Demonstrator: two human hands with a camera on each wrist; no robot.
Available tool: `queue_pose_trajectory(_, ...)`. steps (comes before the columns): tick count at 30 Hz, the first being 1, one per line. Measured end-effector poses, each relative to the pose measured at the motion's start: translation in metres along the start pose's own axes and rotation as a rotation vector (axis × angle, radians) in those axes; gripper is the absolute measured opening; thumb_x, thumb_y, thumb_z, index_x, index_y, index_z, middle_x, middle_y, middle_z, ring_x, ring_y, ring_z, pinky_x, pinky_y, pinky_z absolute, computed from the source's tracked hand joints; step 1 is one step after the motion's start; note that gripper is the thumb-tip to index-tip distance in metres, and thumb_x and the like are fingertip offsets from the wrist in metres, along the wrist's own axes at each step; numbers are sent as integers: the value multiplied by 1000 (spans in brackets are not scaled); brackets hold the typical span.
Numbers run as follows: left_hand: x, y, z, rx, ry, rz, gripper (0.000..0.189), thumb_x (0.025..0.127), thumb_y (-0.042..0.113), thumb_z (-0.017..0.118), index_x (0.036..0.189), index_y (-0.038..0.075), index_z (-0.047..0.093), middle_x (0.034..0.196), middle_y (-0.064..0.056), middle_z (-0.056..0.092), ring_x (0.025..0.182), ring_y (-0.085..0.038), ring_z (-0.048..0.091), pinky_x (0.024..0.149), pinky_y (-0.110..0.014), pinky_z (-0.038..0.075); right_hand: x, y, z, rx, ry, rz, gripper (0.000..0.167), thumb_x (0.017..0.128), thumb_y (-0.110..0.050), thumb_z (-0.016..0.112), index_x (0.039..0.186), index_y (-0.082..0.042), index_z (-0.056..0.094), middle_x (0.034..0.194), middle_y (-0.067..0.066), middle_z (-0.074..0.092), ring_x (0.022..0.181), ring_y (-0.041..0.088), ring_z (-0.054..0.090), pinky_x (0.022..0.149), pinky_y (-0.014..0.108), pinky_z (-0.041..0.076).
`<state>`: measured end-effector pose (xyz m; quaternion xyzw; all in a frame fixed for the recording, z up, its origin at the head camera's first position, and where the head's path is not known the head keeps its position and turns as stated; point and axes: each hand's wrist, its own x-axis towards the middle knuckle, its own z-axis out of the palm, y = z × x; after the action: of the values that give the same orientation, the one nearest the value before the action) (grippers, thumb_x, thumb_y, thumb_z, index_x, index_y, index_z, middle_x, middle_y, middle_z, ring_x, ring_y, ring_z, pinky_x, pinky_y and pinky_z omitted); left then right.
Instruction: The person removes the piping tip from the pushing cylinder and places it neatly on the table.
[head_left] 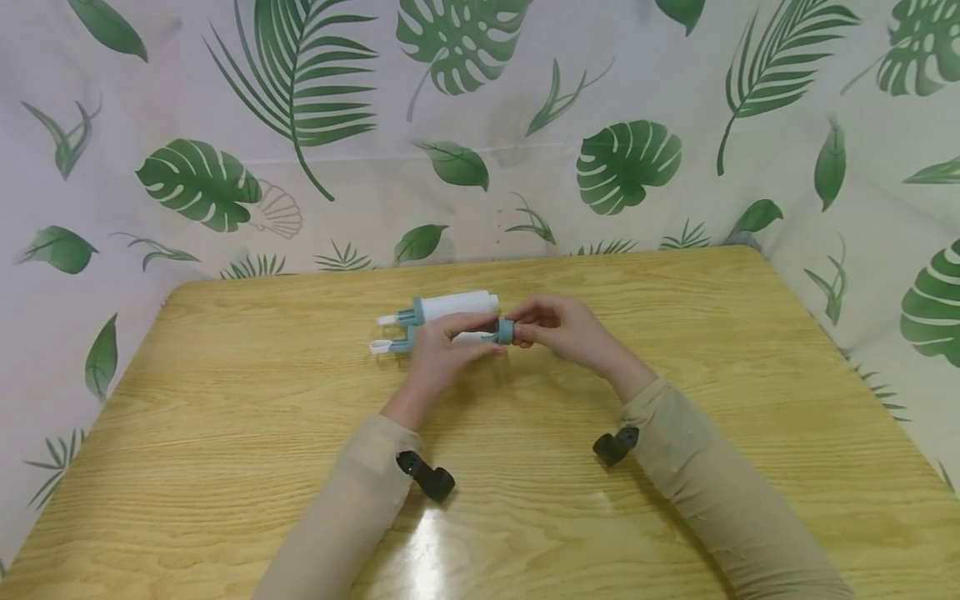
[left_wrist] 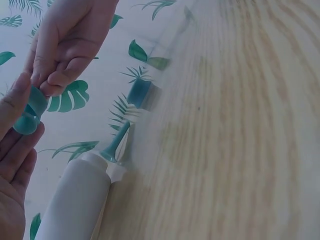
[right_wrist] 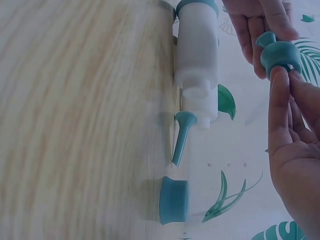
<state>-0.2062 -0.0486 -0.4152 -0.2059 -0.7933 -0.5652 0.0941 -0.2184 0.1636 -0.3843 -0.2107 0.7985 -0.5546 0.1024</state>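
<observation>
Both hands meet over the table around a small teal cap (head_left: 506, 332). My right hand (head_left: 562, 333) pinches its ring-shaped end between thumb and fingertips. The left hand (head_left: 442, 350) holds the other side, thumb opposite fingers, where a small flared teal piece (right_wrist: 266, 39) sticks out of the ring. Beside the left hand lie two white bottles with teal ends; the farther bottle (head_left: 456, 305) shows well. The nearer one is partly covered by that hand. A white loop (head_left: 381, 346) sticks out at the nearer bottle's left end.
In the right wrist view, a slim teal peg with a flared head (right_wrist: 181, 135) lies past the bottle ends. A separate teal ring-like cap (right_wrist: 174, 200) stands beyond it. The wooden table (head_left: 225, 433) meets a leaf-patterned cloth (head_left: 517, 167) at the back.
</observation>
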Motion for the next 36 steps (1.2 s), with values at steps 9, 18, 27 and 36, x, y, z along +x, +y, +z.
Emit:
queue_pose_trajectory(9,-2,-2,-2,38,-43,86,44,74,12,82,116,7,69,114,-5,68,109,-15,61,95,-26,44,-1,1,0,28,16,4,21,93,-11,64,110,0,64,98,12,67,86,21,66,83,53,50)
queue_pose_trajectory(18,-1,-1,-2,162,-5,217,39,74,10,81,112,4,71,109,-8,69,103,-20,65,88,-25,49,-1,1,-1,43,18,9,21,93,-10,63,110,2,63,98,14,67,86,21,67,84,52,50)
queue_pose_trajectory(27,0,0,0,210,34,263,38,73,11,81,109,3,72,106,-9,69,99,-21,67,85,-25,51,1,3,-2,24,20,7,25,92,-11,65,113,1,62,99,13,65,86,21,66,84,52,50)
queue_pose_trajectory(36,0,2,-1,224,22,291,37,74,10,80,110,2,71,107,-9,70,100,-20,66,86,-25,51,1,-2,0,-40,15,-8,36,83,-10,75,116,1,62,101,13,64,89,23,62,76,28,53)
